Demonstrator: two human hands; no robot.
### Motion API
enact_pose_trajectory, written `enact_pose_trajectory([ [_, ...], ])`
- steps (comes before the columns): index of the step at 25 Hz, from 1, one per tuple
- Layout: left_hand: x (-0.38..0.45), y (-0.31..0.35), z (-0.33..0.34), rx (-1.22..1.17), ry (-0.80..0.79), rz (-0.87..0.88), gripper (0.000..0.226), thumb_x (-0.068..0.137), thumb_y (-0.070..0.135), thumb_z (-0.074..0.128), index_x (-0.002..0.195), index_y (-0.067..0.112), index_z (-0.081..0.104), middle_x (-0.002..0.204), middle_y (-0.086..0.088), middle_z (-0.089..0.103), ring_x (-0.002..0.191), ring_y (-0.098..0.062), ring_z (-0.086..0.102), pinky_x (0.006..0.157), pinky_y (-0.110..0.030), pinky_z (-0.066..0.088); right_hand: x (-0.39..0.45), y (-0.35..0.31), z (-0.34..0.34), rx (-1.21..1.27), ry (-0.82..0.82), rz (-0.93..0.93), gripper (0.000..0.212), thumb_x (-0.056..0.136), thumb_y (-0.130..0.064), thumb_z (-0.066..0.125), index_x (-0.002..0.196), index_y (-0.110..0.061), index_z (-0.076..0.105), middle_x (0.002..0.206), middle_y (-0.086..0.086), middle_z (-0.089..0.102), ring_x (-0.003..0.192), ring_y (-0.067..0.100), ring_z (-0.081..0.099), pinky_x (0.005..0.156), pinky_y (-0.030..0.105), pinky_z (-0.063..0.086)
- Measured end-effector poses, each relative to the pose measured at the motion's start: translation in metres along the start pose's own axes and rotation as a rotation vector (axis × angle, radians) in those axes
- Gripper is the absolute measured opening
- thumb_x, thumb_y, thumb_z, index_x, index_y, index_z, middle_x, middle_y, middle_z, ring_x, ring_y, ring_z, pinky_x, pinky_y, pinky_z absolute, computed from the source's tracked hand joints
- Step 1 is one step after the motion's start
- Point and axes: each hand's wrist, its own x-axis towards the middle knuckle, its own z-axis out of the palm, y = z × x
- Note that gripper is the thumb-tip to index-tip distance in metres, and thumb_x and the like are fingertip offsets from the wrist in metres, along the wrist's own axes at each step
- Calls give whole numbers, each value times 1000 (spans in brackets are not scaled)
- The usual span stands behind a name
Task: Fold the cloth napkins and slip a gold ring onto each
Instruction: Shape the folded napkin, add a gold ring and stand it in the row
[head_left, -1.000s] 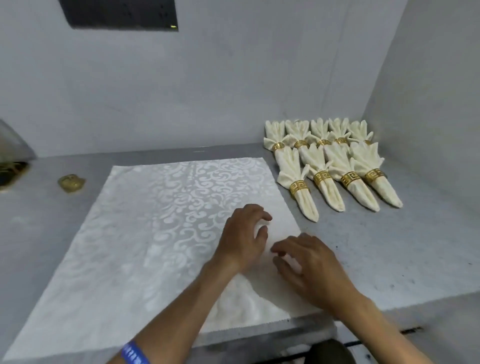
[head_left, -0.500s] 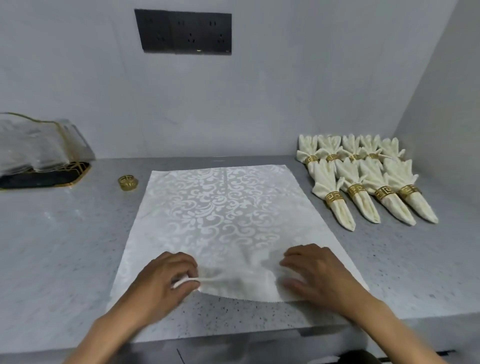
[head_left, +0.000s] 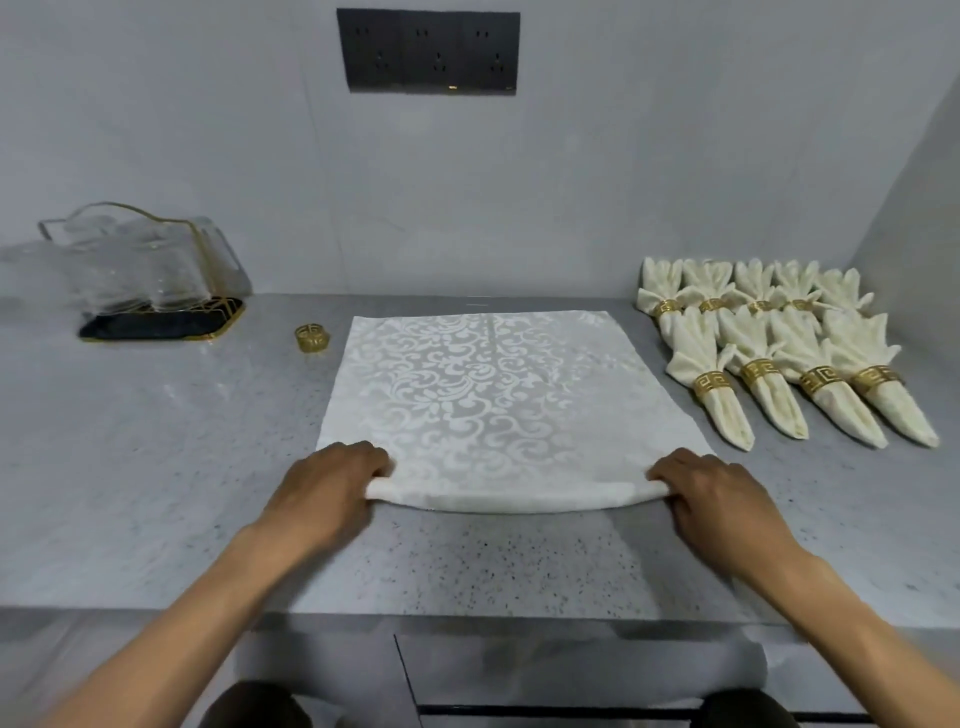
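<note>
A white damask napkin lies flat on the grey counter, its near edge turned up into a narrow fold. My left hand pinches the left end of that fold, fingers curled over the cloth. My right hand pinches the right end the same way. A loose gold ring sits on the counter just left of the napkin's far corner. Several folded napkins with gold rings lie in two rows at the right.
A clear tray with gold trim on a black base stands at the back left. A black socket panel is on the wall. The counter's front edge runs just below my wrists, and a side wall closes the right.
My hands moved apart from the napkin's right corner to its two near ends and turned the near edge into a fold. The view has swung left and pulled back.
</note>
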Motion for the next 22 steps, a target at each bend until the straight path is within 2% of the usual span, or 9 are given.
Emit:
enact_pose_trajectory([
  [2, 4, -13, -4, -178, -21, -96, 25, 84, 13, 59, 87, 37, 64, 87, 22, 64, 80, -7, 59, 69, -28, 48, 4, 5, 0, 9, 12, 78, 18, 77, -8, 69, 91, -20, 68, 88, 2, 66, 71, 29, 62, 56, 38, 48],
  [5, 5, -25, -20, -296, -155, -69, 26, 87, 14, 65, 86, 40, 71, 86, 22, 69, 80, 3, 60, 70, -23, 47, 2, 5, -18, -3, -34, 125, 18, 74, -7, 69, 83, -22, 67, 82, 2, 69, 69, 28, 63, 54, 31, 41],
  [8, -10, -26, -48, -416, -501, 2, 29, 88, 14, 68, 67, 34, 66, 65, 20, 59, 61, 0, 52, 62, -23, 38, -6, 7, -58, -34, -479, 137, 19, 78, -22, 62, 92, -36, 62, 93, -13, 62, 84, 12, 60, 64, 27, 44],
  [10, -23, -27, -67, -480, -798, 5, 30, 86, 10, 68, 64, 30, 63, 66, 14, 54, 63, -3, 49, 63, -22, 36, -13, 12, -87, 232, -893, 150, 17, 79, -27, 62, 91, -39, 61, 90, -21, 54, 85, 5, 54, 71, 23, 43],
  [12, -29, -33, -77, -565, -936, 2, 24, 85, 6, 70, 72, 27, 68, 76, 9, 62, 74, -7, 57, 69, -20, 41, -13, 17, -102, 495, -1024, 106, 7, 80, -21, 66, 83, -26, 63, 76, -13, 57, 73, 10, 52, 65, 29, 41],
  [14, -23, -40, -76, -625, -853, -62, 13, 85, 8, 73, 90, 20, 74, 94, 3, 73, 89, -15, 68, 82, -25, 50, 0, 21, -107, 568, -981, 101, 12, 82, -15, 68, 89, -25, 69, 84, -7, 67, 78, 13, 61, 73, 34, 48],
  [16, -7, -46, -66, -662, -652, -188, 22, 84, 10, 75, 104, 17, 74, 104, -1, 75, 97, -20, 71, 90, -34, 54, 21, 23, -99, 582, -844, 193, 17, 84, -16, 70, 94, -29, 70, 96, -5, 70, 94, 16, 65, 87, 39, 51],
  [19, 10, -49, -48, -788, -356, -385, 33, 78, 4, 80, 107, 18, 70, 106, -1, 73, 91, -19, 72, 79, -30, 56, 45, 31, -82, 777, -642, 456, 36, 81, -21, 78, 111, -34, 64, 118, -8, 62, 110, 18, 58, 93, 37, 48],
  [22, 8, -54, -36, -871, -300, -462, 35, 77, -6, 77, 106, 13, 69, 105, -6, 75, 87, -18, 73, 76, -28, 56, 42, 37, -74, 862, -718, 532, 68, 74, -16, 82, 134, -24, 51, 128, -6, 62, 116, 17, 60, 106, 39, 44],
])
